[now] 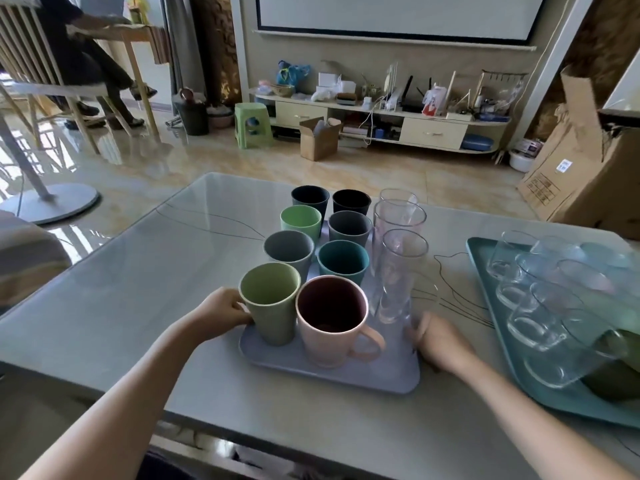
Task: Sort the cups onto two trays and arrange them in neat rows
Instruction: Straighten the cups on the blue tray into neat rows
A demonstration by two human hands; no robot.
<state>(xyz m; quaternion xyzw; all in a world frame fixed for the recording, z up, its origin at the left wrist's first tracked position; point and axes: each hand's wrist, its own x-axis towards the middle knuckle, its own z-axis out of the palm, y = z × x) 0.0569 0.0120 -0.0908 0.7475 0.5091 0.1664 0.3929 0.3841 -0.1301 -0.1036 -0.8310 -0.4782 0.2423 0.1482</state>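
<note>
My left hand (pixel 223 311) is curled around the left edge of the blue tray (pixel 346 377), right beside the green mug (pixel 272 306). My right hand (pixel 438 336) is at the tray's right edge, next to the tall glasses (pixel 398 261). Its fingers bend down over the side, but I cannot tell how tight they hold. I think I have a hand on each side so the tray stays flat and nothing tips.

The color cups stand on this tray in two rows going away from me. The pink mug (pixel 332 320) and the green mug are in front because they are the biggest. The tall glasses make a third row on the right side.

The little glass cups (pixel 540 296) sit in rows on the green tray (pixel 485 292), off to my right on the table (pixel 121 289). Something dark green (pixel 613 375) lies at that tray's near end; I cannot tell what it is.

The sorting looks almost done. Maybe the blue tray just needs a little straightening.
</note>
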